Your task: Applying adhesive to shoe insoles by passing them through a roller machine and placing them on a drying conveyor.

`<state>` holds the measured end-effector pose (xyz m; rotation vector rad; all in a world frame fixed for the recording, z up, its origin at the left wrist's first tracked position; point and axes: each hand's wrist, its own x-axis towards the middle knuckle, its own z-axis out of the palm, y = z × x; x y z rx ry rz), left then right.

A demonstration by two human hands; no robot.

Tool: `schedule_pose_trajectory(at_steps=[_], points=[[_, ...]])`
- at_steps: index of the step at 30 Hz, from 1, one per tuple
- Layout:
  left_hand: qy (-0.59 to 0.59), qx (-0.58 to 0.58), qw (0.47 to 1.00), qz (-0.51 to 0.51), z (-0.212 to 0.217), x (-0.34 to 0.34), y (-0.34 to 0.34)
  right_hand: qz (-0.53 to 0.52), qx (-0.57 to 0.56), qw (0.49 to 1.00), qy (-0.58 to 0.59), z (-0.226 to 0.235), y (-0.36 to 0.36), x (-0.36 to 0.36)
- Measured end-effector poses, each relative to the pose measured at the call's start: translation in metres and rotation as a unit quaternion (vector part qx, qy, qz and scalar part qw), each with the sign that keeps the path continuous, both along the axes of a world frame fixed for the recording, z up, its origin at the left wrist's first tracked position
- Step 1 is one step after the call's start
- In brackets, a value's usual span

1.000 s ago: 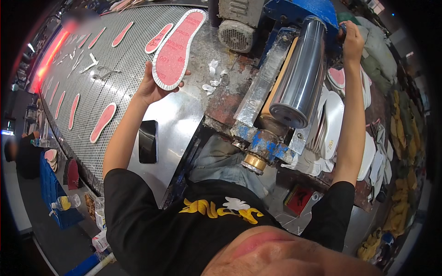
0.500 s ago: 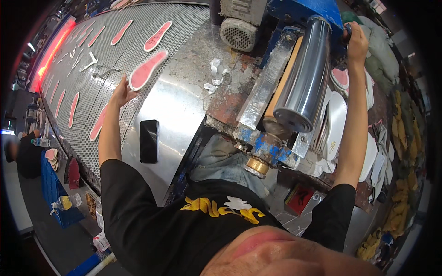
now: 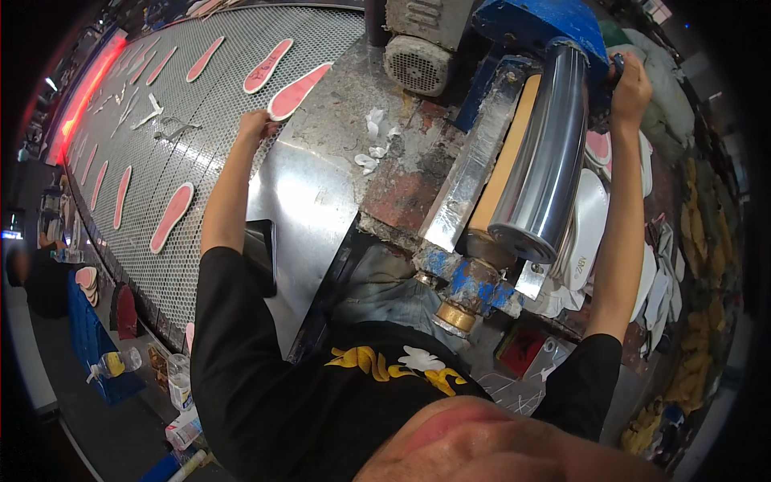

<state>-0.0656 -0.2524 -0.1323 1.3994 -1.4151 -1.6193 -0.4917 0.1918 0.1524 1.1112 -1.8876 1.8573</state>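
Observation:
My left hand (image 3: 256, 124) is closed on the near end of a pink insole with a white rim (image 3: 300, 90), held at the right edge of the perforated metal belt (image 3: 221, 104). More pink insoles lie flat on the belt, one of them (image 3: 268, 66) just beyond my hand. My right hand (image 3: 633, 92) wraps round a dark handle (image 3: 618, 64) on the right side of the blue machine head (image 3: 546, 28). Beside it stands a shiny steel roller (image 3: 546, 153), with a tan roller (image 3: 506, 161) to its left.
A smartphone (image 3: 261, 253) lies on the metal sheet, partly behind my left arm. White scraps (image 3: 372, 140) litter the rough bench. A grey motor (image 3: 418, 60) stands behind. Stacked white insoles (image 3: 590, 225) sit right of the roller. Another person (image 3: 48, 277) is at the far left.
My left hand has moved right and away from me with the insole, toward the belt's right edge. The belt's insoles appear slightly shifted left. My right hand stays on the handle.

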Motion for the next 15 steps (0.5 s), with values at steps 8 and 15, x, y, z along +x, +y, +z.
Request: schedule_pose_trajectory(at_steps=[8, 15], points=[[-0.096, -0.156, 0.981, -0.055, -0.022, -0.06, 0.01, 0.007, -0.014, 1.0, 0.018, -0.005, 0.002, -0.016], [-0.08, -0.133, 0.985, -0.076, -0.028, -0.052, 0.005, -0.011, -0.027, 0.999, 0.014, -0.005, 0.0, -0.015]])
